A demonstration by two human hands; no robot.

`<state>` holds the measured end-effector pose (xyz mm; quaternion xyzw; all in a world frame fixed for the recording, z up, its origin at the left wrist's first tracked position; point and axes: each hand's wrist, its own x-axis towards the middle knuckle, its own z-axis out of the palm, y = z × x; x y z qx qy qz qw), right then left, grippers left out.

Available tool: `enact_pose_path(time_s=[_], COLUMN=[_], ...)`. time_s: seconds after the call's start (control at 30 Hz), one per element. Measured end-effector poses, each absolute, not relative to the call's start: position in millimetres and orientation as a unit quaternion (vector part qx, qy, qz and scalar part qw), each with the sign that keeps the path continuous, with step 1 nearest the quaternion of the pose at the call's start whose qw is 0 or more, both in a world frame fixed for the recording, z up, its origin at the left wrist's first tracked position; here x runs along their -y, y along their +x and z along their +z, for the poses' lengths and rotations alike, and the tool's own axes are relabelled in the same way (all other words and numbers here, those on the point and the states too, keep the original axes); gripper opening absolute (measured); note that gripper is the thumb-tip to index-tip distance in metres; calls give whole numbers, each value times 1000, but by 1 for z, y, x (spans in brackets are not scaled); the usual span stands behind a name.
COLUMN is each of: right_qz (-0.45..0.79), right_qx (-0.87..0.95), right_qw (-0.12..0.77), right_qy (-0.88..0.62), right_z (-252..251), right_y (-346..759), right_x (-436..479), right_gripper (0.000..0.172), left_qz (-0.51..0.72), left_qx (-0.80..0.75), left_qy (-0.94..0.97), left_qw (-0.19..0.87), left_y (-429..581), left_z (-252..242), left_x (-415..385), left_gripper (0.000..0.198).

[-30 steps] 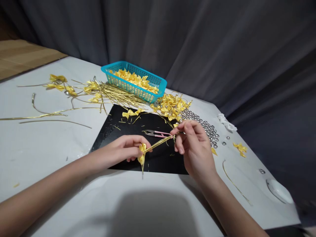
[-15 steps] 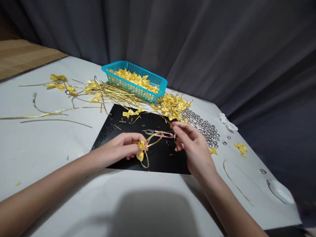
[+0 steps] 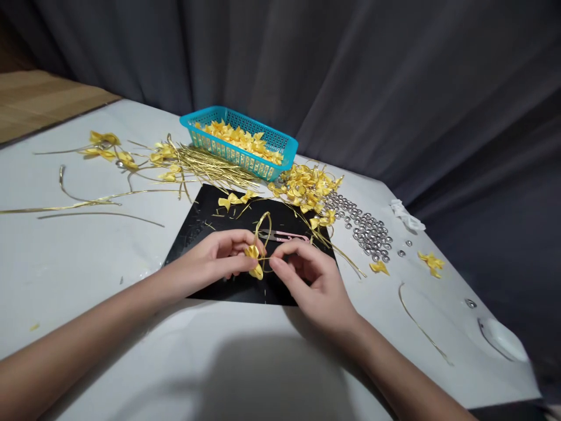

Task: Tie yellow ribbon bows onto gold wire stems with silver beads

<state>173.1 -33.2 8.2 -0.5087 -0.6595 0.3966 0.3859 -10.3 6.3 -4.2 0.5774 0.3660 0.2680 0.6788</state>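
Between the thumb and fingers of my left hand [image 3: 219, 257] is a yellow ribbon bow [image 3: 254, 263]. A loop of gold cord [image 3: 268, 222] rises from the bow. Just to the right, my right hand [image 3: 311, 275] pinches a thin end of the gold cord close to the bow. Both hands are above a black mat [image 3: 245, 292]. Behind them on the mat lie small pink-handled scissors [image 3: 289, 236], partly covered by the right hand. Another yellow bow [image 3: 236, 199] rests near the mat's far edge.
A blue basket [image 3: 289, 153] of yellow bows stands at the back. Gold cords [image 3: 214, 166] lie before it. Piled yellow bows [image 3: 307, 184] and silver rings [image 3: 370, 234] are to the right. A white dish-like object [image 3: 502, 340] sits at the right edge.
My right hand has moved left and down to the bow and now pinches the cord there. The cord loop now stands upright. A bow with cords shows where that hand was.
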Motion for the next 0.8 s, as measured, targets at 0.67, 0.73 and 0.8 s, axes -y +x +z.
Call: enact_pose_path(time_s=[0.67, 0.73, 0.8], right_qz=[77, 38, 20], right_qx=[807, 828, 834], right_qw=[290, 241, 217], right_qy=[-509, -505, -506], right_z=[29, 25, 23], right_y=[209, 209, 209], right_x=[15, 14, 14], right_gripper=[46, 40, 34], left_qz=[296, 304, 316], left_qx=[-408, -406, -410], left_qy=[595, 596, 592], left_qw=[626, 622, 618], left_y=[-11, -11, -11], left_z=[0, 0, 0], left_x=[-9, -10, -10], left_gripper=[11, 10, 9])
